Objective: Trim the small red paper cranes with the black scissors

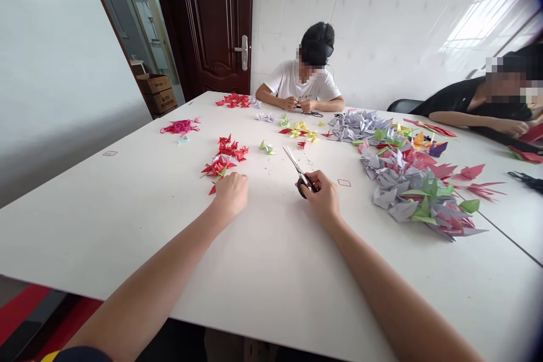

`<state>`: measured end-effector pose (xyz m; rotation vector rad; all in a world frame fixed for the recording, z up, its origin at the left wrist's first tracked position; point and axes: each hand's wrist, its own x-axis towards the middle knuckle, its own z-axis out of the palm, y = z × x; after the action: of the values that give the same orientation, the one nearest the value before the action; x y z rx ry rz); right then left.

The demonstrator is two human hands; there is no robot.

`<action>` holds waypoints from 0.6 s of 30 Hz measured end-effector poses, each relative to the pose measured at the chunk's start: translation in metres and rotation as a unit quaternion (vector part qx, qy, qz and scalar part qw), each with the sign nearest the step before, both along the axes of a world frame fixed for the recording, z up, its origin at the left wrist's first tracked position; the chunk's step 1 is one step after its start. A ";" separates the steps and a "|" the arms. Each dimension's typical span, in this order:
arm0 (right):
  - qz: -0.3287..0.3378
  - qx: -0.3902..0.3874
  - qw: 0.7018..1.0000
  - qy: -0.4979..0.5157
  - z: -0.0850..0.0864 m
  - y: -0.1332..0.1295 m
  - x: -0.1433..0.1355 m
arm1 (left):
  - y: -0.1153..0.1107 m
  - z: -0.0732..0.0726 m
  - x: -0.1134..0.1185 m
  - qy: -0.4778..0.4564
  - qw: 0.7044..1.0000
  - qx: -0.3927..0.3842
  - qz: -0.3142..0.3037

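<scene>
Two risks showed mid-frame: right hand gripped black scissors with blades parted near curled, seemingly empty left hand, and could nick it or scatter red paper pieces across bench.

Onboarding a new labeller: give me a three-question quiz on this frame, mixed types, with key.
1. Multiple choice: what does the right hand hold? A) a pen B) scissors C) a stapler
2. True or false: the left hand grips the scissors too.
3. Fill in: the folded paper shapes nearest the left hand, the pile just beyond it on the table, are mostly ____ in colour.

Key:
1. B. The fingers are through the black handles and the blades point away, across the table.
2. False. It rests as a loose fist on the table, apart from the scissors.
3. Red.
</scene>
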<state>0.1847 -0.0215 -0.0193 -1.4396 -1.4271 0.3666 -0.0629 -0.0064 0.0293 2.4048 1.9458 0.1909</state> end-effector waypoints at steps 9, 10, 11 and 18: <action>0.004 -0.004 1.000 0.012 0.001 -0.001 -0.001 | -0.012 0.005 0.019 -0.033 0.998 0.025 -0.051; 0.003 -0.006 1.000 0.016 0.002 -0.001 -0.001 | -0.012 0.005 0.020 -0.042 0.997 0.034 -0.060; 0.002 -0.009 1.000 0.019 0.002 -0.001 -0.001 | -0.011 0.005 0.021 -0.052 0.995 0.043 -0.069; 0.011 -0.026 0.999 0.033 0.004 -0.003 -0.002 | 0.000 -0.009 0.026 -0.128 0.975 0.074 -0.166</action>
<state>0.1825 -0.0250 -0.0155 -1.4413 -1.3897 0.4648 -0.0369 -0.0062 0.0202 2.5966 1.4462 0.6144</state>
